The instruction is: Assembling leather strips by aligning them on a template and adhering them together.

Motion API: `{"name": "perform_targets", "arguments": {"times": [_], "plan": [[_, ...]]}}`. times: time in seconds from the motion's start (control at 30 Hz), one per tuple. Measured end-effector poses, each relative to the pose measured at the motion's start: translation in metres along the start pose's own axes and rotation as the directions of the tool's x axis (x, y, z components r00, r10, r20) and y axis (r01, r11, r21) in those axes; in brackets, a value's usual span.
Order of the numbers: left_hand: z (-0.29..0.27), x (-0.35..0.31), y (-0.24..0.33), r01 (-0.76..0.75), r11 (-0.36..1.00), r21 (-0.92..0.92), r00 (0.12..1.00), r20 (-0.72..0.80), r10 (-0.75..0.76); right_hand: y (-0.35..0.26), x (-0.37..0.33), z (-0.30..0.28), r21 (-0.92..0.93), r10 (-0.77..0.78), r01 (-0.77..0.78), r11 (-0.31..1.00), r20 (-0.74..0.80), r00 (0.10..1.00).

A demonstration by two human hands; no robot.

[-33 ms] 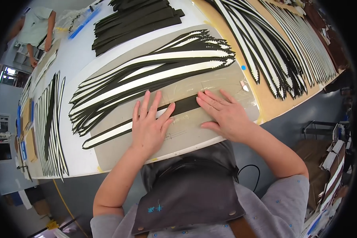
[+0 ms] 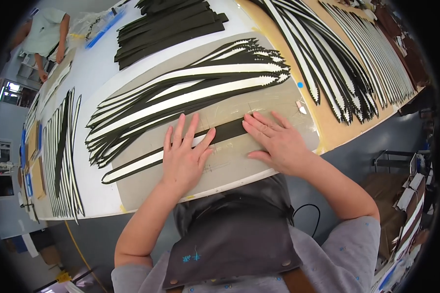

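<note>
Both hands lie flat on one long black-and-white strip (image 2: 176,149) in the middle of the frame. Just above them a fan of the same strips (image 2: 181,97) blocks the way up. Bare grey mat (image 2: 239,161) lies below the hands, down to the worktop (image 2: 98,73) edge. More strip rows (image 2: 357,53) fill the upper right, and a dark stack (image 2: 171,27) sits at the top.

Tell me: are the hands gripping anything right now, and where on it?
Nothing gripped. Left hand and right hand lie flat, pressing the long black-and-white strip against the grey mat, around its middle.
</note>
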State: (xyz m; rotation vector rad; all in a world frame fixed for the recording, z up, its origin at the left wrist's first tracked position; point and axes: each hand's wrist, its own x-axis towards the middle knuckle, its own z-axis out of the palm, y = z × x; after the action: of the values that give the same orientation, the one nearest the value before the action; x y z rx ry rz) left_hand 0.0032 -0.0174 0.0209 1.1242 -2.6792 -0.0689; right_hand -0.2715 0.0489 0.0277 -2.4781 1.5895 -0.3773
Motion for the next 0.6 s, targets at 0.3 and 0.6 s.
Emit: {"name": "perform_targets", "arguments": {"times": [0.3, 0.6], "plan": [[-0.001, -0.001, -0.014, -0.055, 0.993, -0.106, 0.994, -0.103, 0.044, -0.002, 0.016, -0.003, -0.068, 0.007, -0.013, 0.998, -0.092, 0.996], [0.002, 0.011, -0.004, 0.088, 0.934, -0.345, 0.962, -0.215, -0.17, 0.017, 0.049, -0.017, 0.183, 0.151, -0.12, 0.976, -0.165, 0.975]]}}
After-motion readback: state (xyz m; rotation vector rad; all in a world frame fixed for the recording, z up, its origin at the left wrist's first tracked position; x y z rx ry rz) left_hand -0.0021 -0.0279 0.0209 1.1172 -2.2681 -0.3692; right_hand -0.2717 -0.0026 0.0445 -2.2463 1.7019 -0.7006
